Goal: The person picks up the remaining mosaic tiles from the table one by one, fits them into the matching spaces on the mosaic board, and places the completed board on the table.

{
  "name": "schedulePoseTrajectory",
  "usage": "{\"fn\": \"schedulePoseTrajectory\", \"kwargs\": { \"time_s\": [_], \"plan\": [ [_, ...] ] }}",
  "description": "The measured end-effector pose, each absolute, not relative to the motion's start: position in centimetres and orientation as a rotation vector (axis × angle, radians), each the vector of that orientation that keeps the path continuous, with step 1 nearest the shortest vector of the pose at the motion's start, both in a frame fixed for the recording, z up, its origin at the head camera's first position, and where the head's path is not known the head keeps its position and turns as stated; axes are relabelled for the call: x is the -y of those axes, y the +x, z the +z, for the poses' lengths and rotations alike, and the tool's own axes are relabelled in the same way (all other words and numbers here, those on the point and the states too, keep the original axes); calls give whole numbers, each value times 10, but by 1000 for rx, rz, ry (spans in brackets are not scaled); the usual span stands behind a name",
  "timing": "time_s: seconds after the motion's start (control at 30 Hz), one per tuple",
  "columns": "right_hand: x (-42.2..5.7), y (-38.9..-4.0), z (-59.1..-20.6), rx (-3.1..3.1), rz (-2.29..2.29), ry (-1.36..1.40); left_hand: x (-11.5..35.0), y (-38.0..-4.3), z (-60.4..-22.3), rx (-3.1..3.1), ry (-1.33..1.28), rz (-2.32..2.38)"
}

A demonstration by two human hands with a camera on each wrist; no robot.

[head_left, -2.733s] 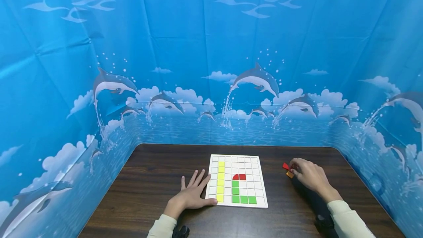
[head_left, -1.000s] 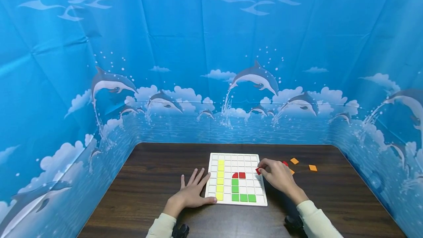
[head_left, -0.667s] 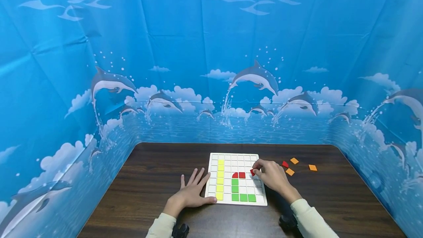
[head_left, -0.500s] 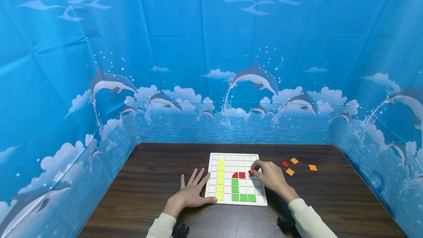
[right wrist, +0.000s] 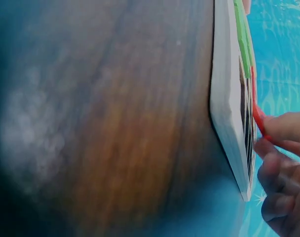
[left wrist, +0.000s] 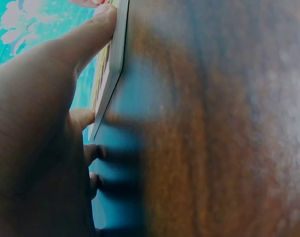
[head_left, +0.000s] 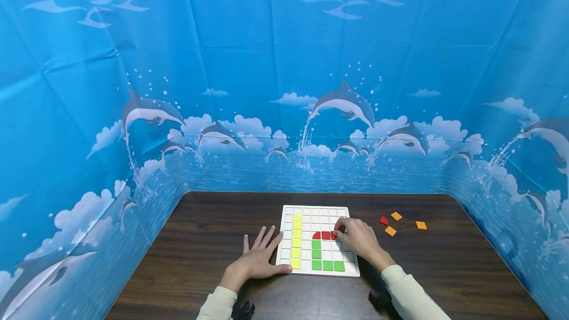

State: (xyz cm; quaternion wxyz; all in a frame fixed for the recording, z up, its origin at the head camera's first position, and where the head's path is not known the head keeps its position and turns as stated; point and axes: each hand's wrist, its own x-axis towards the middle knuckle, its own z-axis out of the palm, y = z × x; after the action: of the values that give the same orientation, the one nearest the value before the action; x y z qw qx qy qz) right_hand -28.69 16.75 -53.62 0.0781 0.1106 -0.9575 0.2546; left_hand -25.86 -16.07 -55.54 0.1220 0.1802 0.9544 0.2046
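My right hand pinches a red tile between thumb and fingertips, over the right half of a white gridded board. That tile sits right beside a red square, which follows a red piece with one rounded corner. In the right wrist view the pinched tile slants at the board's surface. My left hand lies with fingers spread at the board's left edge, its thumb on the near left corner. Green tiles form an L below the red ones; yellow tiles run in a column.
Right of the board lie three orange tiles, one farther back, one to the right and one nearer, plus a red piece. A blue dolphin-print curtain surrounds the dark wooden table.
My right hand has moved left from the loose pieces onto the board, carrying the red tile to the end of the red row. My left hand has stayed at the board's edge.
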Motion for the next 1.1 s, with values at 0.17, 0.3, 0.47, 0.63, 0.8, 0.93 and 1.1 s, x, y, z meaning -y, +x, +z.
{"fn": "schedulePoseTrajectory", "kwargs": {
  "time_s": [0.17,0.3,0.47,0.63,0.8,0.93,1.1],
  "plan": [
    [-167,-288,-538,2865,705,358,159,-254,-543,-2765,529,635],
    [-167,-289,-538,2864,682,367,160,-253,-541,-2766,562,662],
    [-166,-289,-538,2861,649,388,160,-252,-539,-2762,559,656],
    [-167,-288,-537,2856,666,397,158,-252,-538,-2769,527,597],
    [-168,-286,-536,2866,691,407,156,-251,-537,-2779,519,560],
    [-169,-285,-535,2890,697,411,157,-252,-539,-2766,530,589],
    [-171,-285,-532,2915,685,418,160,-254,-546,-2755,539,640]
  ]
}}
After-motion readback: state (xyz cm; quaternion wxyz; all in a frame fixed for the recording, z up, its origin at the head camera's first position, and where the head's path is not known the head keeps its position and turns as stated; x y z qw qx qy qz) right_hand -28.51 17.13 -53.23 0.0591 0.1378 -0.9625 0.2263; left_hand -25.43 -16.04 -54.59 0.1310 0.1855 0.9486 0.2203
